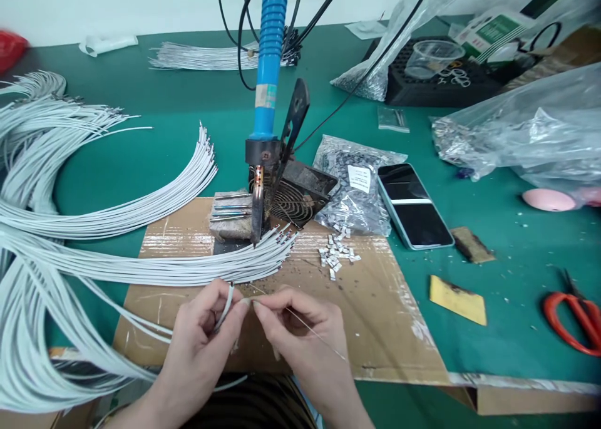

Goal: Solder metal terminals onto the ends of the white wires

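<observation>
Fingers, left hand (pixel 200 335): pinched on a white cable (pixel 226 307), which we find over the cardboard sheet (pixel 380 329). Fingers, right hand (pixel 310 329): tips drawn together beside the left's; what lies between, we cannot tell. Thin wire (pixel 319 337), one, crossing the right hand. Beyond, we list: cable bundle (pixel 188 270); blue-handled iron (pixel 272 53); small white pieces (pixel 335 252), scattered; phone (pixel 416 206), on the green table (pixel 178 103).

Our left hand (pixel 200 341) and right hand (pixel 312 338), both bare and slim-fingered, meet uncovered wrists (pixel 157 394) and forearms (pixel 347 410), seen from above; between them shows dark material with brownish stripes (pixel 248 407), though whether it is clothing we cannot tell.
</observation>
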`<act>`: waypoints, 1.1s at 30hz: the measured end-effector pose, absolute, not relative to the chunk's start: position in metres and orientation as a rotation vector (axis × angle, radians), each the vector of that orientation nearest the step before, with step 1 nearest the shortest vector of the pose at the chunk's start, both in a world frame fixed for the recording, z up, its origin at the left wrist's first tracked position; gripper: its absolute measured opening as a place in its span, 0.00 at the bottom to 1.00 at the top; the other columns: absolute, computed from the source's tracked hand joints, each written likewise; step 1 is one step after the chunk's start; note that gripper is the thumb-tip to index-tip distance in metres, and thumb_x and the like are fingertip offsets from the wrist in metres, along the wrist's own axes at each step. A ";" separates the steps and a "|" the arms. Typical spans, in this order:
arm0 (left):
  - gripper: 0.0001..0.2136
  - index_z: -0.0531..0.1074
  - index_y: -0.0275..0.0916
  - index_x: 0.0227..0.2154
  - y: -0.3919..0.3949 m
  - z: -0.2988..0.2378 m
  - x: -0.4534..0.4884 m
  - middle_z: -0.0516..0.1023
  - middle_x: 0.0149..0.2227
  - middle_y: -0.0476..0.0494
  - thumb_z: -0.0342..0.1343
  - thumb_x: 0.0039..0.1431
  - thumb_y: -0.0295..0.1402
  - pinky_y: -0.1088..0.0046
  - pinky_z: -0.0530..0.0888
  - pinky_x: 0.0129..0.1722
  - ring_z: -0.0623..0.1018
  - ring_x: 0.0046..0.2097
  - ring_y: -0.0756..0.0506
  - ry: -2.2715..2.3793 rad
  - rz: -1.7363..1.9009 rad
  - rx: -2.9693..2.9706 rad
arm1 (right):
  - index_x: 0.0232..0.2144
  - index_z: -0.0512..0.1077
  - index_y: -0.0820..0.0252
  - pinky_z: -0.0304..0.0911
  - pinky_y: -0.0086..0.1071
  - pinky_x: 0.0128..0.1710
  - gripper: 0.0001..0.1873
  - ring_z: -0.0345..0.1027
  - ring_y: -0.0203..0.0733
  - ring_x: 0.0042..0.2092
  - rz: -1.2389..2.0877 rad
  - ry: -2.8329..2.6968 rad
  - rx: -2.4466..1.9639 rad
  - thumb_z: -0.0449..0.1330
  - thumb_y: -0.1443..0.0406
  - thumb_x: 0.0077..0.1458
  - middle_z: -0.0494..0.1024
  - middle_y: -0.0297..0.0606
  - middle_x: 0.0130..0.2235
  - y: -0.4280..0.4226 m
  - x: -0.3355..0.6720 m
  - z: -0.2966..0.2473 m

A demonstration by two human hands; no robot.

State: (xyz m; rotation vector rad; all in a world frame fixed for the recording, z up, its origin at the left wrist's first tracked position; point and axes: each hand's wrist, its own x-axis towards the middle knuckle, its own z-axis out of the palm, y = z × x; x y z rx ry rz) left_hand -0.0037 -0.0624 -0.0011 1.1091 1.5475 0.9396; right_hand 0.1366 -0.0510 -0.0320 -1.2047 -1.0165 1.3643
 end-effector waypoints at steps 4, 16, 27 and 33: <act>0.17 0.70 0.39 0.28 -0.059 0.002 0.001 0.62 0.22 0.58 0.63 0.64 0.45 0.79 0.55 0.22 0.56 0.24 0.53 1.491 1.034 0.867 | 0.28 0.81 0.58 0.47 0.22 0.15 0.08 0.51 0.27 0.17 1.243 -0.863 -1.185 0.66 0.66 0.60 0.69 0.25 0.19 -0.060 0.114 -0.046; 0.21 0.74 0.36 0.29 -0.049 0.012 0.000 0.67 0.22 0.56 0.74 0.51 0.50 0.81 0.57 0.23 0.57 0.24 0.55 1.360 1.028 0.606 | 0.37 0.84 0.53 0.64 0.32 0.26 0.17 0.67 0.37 0.26 0.790 -1.166 -1.064 0.65 0.80 0.55 0.79 0.33 0.26 -0.059 0.113 -0.042; 0.16 0.76 0.38 0.27 -0.048 0.012 -0.003 0.67 0.22 0.55 0.73 0.53 0.43 0.78 0.57 0.26 0.59 0.26 0.53 1.373 0.988 0.617 | 0.40 0.84 0.51 0.67 0.30 0.31 0.13 0.75 0.38 0.32 1.022 -1.334 -1.080 0.61 0.71 0.65 0.80 0.33 0.29 -0.043 0.154 -0.031; 0.17 0.76 0.37 0.28 -0.045 0.011 -0.007 0.68 0.24 0.53 0.72 0.54 0.46 0.77 0.58 0.28 0.60 0.27 0.52 1.301 0.958 0.606 | 0.36 0.84 0.53 0.66 0.29 0.30 0.10 0.72 0.37 0.30 1.097 -1.341 -1.111 0.62 0.69 0.65 0.79 0.33 0.29 -0.037 0.158 -0.027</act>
